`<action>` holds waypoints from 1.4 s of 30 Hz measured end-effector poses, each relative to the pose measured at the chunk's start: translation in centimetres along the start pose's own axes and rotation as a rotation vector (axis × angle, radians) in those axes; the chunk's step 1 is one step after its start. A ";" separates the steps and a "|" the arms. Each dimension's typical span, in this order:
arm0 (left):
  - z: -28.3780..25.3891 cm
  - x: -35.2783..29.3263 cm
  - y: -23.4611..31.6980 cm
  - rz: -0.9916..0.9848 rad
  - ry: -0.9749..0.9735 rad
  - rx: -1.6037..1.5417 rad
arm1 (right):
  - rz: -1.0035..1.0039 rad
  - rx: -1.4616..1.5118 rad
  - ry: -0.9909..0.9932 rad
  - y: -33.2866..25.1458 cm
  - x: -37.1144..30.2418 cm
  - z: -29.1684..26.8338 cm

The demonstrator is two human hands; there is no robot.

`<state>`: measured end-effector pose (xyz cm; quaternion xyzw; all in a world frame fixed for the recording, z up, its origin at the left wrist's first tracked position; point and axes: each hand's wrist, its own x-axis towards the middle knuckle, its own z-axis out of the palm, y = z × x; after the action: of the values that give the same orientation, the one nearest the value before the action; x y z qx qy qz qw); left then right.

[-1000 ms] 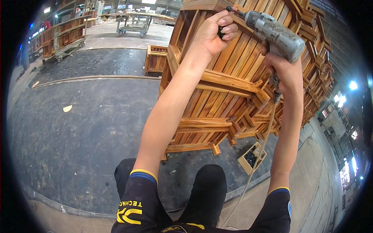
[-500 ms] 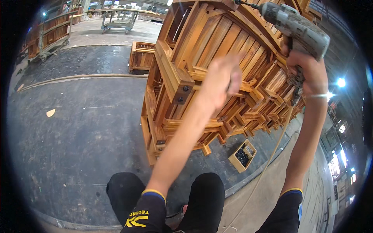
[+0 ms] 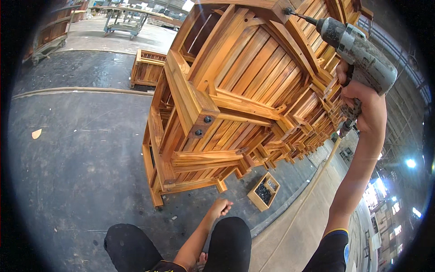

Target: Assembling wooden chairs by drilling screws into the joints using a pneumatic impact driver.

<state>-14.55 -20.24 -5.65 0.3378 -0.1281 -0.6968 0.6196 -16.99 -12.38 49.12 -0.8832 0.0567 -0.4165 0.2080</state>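
Observation:
My right hand (image 3: 364,97) grips a worn grey air-powered driver (image 3: 358,52), its yellowish hose (image 3: 324,170) trailing down from the handle. The driver's long bit reaches a dark fastener on the corner leg end of the uppermost slatted wooden furniture piece (image 3: 258,56). Low down, my left hand (image 3: 220,207) hangs just above my knees with its fingers curled; what they hold, if anything, is hidden. Nearest to it on the right is a small wooden box (image 3: 263,192) of black and silvery hardware. Two dark bolt heads (image 3: 203,126) show on another leg end.
Similar wooden pieces are stacked to the right and away from me. A smaller wooden crate-like piece (image 3: 147,68) stands behind on the dark mat (image 3: 86,158). Farther back are a wheeled table (image 3: 124,22) and a cart with wooden panels (image 3: 52,34).
My left hand has dropped from in front of the stacked furniture down toward my knees. My right hand still holds the driver at the upper leg end. The view has shifted somewhat.

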 end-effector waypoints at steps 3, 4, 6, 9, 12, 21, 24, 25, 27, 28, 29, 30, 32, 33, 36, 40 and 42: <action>-2.2 1.3 -2.6 -0.124 0.071 -0.011 | 0.030 0.013 -0.036 -0.3 0.2 -0.2; -2.9 2.2 -3.4 -0.133 0.072 -0.009 | 0.038 0.013 -0.033 -0.3 0.2 -0.1; -4.5 3.1 -4.3 -0.096 0.056 0.274 | 0.009 -0.016 -0.008 -0.2 0.4 0.5; -4.1 2.5 -5.0 0.062 0.094 0.383 | 0.018 -0.053 0.002 -0.2 0.4 -0.3; -4.8 1.4 -5.9 0.129 0.085 0.331 | 0.008 -0.071 -0.027 -0.8 0.5 0.1; -2.3 -4.2 -2.3 -0.124 0.085 0.255 | 0.046 -0.179 -0.022 -1.9 0.3 0.3; -4.9 -2.9 -3.7 -0.034 -0.042 0.127 | 0.033 -0.137 -0.051 -2.3 0.7 0.6; -4.2 -3.2 -3.5 -0.045 -0.050 0.126 | 0.031 -0.154 -0.044 -1.9 0.7 0.3; -1.9 -4.8 -1.9 -0.056 0.051 0.144 | 0.032 -0.180 -0.034 -1.7 0.7 -0.3; -2.2 -4.9 -2.1 -0.054 0.058 0.140 | 0.037 -0.159 -0.036 -1.6 0.8 -0.2; -2.5 -5.0 -2.2 -0.060 0.076 0.122 | 0.041 -0.139 -0.037 -1.6 0.9 -0.2; -2.7 -4.9 -2.4 -0.066 0.093 0.104 | 0.040 -0.134 -0.041 -1.6 1.0 -0.1; -3.4 -4.4 -3.2 -0.030 0.061 0.095 | 0.024 -0.140 -0.070 -1.7 1.0 -0.1; -3.7 -4.0 -3.5 0.006 0.028 0.089 | 0.023 -0.140 -0.072 -1.7 1.1 -0.2; -3.1 -2.7 -3.7 -0.044 0.152 -0.005 | 0.042 -0.100 -0.102 -1.2 1.2 -0.5; -3.0 -1.9 -3.5 0.059 0.122 0.081 | 0.003 -0.133 -0.102 -1.8 0.8 -0.2; -4.4 -0.4 -4.0 0.051 0.049 -0.022 | -0.005 -0.146 -0.095 -2.2 0.7 0.4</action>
<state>-14.93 -18.05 -11.16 0.3445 -0.1135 -0.6737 0.6439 -16.41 -10.45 50.37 -0.9149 0.0749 -0.3695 0.1444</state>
